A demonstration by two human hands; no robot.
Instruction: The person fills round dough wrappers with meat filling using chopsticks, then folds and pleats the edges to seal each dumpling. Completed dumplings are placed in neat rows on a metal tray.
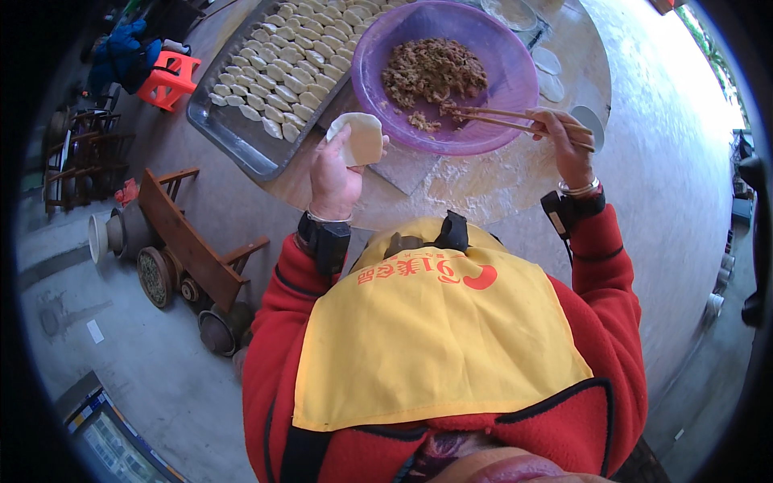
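Observation:
A round, flat dough wrapper lies across the palm and fingers of my left hand, with nothing on top of it. Wooden chopsticks are gripped in my right hand. Their tips dip into the purple plastic basin, touching small clumps of minced filling. Most of that filling is heaped toward the basin's far side. Left of the basin, a metal tray holds rows of folded dumplings, several of them close to my left hand.
Flour dusts the round table near its front edge. Flat wrappers rest right of the basin, near a pale bowl partly behind my right hand. Another bowl stands beyond. A wooden bench and a red stool are off left.

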